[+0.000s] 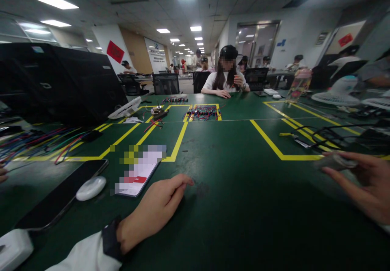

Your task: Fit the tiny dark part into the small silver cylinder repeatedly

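My left hand (pixel 155 204) rests on the green table, its fingers drawn together and curled, with no object visible in them. A dark band circles that wrist. Just left of it lies a phone (pixel 138 175) with a lit, partly pixelated screen. At the right edge my right hand (pixel 362 181) holds a short grey cylinder (pixel 333 162) between thumb and fingers, a little above the table. The cylinder is blurred, so its exact kind cannot be told.
A dark phone (pixel 65 191) and a white rounded case (pixel 91 188) lie at left, near coloured wires (pixel 45 141). Wired parts (pixel 203 112) sit mid-table inside yellow tape. Black cables (pixel 323 137) and a bottle (pixel 299 85) stand right. A person (pixel 225 76) sits opposite.
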The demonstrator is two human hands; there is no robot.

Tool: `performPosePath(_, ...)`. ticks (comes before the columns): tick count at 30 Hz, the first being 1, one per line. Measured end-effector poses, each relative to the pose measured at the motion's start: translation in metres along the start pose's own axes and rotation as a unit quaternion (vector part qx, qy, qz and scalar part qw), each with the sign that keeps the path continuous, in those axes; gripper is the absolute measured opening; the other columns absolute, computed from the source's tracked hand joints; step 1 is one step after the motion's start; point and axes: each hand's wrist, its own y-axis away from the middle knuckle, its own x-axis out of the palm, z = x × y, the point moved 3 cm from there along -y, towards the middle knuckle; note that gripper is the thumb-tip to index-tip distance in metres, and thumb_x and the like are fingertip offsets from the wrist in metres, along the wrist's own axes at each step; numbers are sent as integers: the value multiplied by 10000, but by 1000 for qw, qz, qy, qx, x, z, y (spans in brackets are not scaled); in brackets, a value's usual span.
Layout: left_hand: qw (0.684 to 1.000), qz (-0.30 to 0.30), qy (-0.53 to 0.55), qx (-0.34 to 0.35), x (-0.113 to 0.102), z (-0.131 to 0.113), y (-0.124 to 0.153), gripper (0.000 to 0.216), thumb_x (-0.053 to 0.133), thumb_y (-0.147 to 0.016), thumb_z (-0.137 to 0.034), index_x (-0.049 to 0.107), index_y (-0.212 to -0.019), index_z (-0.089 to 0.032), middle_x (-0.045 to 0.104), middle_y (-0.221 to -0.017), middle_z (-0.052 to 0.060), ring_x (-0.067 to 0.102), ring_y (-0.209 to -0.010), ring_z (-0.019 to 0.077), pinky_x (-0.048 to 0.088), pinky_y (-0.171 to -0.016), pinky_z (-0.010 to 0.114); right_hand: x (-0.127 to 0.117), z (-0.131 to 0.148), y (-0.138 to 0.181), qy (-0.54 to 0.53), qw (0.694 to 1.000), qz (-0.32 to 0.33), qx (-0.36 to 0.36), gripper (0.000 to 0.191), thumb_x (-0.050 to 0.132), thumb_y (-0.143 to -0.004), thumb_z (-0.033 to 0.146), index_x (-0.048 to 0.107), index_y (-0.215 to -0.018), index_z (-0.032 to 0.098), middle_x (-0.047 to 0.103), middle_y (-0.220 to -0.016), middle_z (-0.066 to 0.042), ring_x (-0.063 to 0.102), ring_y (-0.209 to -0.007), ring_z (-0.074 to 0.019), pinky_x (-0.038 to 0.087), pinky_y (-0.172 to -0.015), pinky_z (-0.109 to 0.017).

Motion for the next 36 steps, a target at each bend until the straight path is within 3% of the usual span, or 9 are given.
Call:
performPosePath(4, 1000, 0, 9, -2, -1, -1, 0, 244, 344, -952, -219, 566, -1051, -238, 640, -785, -7, 607, -689, 158, 434, -586, 245, 38, 103, 10, -116, 969, 102, -191, 438, 560, -873, 365, 394, -1244, 202, 487, -1190, -77, 498, -1106, -137, 471, -975, -264)
performPosePath(7, 1000, 2, 14, -3, -1, -1, 0, 243, 345, -953, -222, 571, -1040, -238, 642, -791, -7, 612, -707, 159, 434, -591, 244, 64, 156, 17, -183, 938, 173, -237, 416, 518, -894, 269, 339, -1263, 203, 466, -1211, -69, 480, -1128, -108, 473, -976, -240)
performPosePath(10, 1000, -1, 15, 0, -2, -1, 1, 249, 340, -955, -219, 570, -1046, -245, 650, -797, -9, 621, -734, 164, 439, -612, 252, 80, 183, 19, -224, 922, 206, -240, 403, 511, -892, 235, 337, -1255, 219, 451, -1225, -56, 464, -1143, -99, 468, -985, -240)
performPosePath(16, 1000, 4, 18, 20, -3, -2, 2, 250, 352, -948, -186, 569, -1049, -260, 672, -927, -7, 632, -838, 172, 455, -737, 287, 94, 186, 16, -223, 927, 239, -184, 411, 520, -884, 270, 361, -1261, 225, 449, -1221, -67, 482, -1118, -133, 483, -966, -289)
performPosePath(22, 1000, 12, 13, 13, -3, 0, 1, 245, 359, -952, -193, 570, -1055, -263, 673, -921, -3, 629, -833, 180, 459, -752, 308, 98, 182, 16, -236, 925, 243, -169, 428, 538, -875, 292, 370, -1264, 230, 446, -1224, -60, 480, -1113, -138, 471, -976, -298)
performPosePath(26, 999, -16, 30, 10, 2, -6, -6, 221, 415, -933, -194, 562, -1087, -255, 658, -990, 9, 612, -882, 186, 463, -774, 325, 97, 185, 16, -227, 925, 263, -152, 452, 532, -878, 286, 337, -1285, 265, 440, -1223, -44, 483, -1098, -133, 467, -966, -303)
performPosePath(31, 994, -32, 93, 41, 13, -43, -30, 288, 530, -882, -224, 535, -1170, -237, 610, -1039, 37, 587, -767, 164, 489, -701, 307, 90, 189, 11, -277, 918, 261, -115, 840, 673, -767, 311, 130, -1406, 252, 441, -1217, -72, 475, -1116, -155, 437, -1002, -316)
performPosePath(36, 987, -50, 126, 86, 24, -81, -54, 215, 526, -901, -266, 628, -1089, -241, 617, -1018, 44, 584, -861, 182, 478, -777, 322, 92, 188, 6, -346, 894, 270, -87, 788, 653, -763, 264, 173, -1384, 200, 468, -1176, -104, 519, -1061, -158, 476, -951, -303)
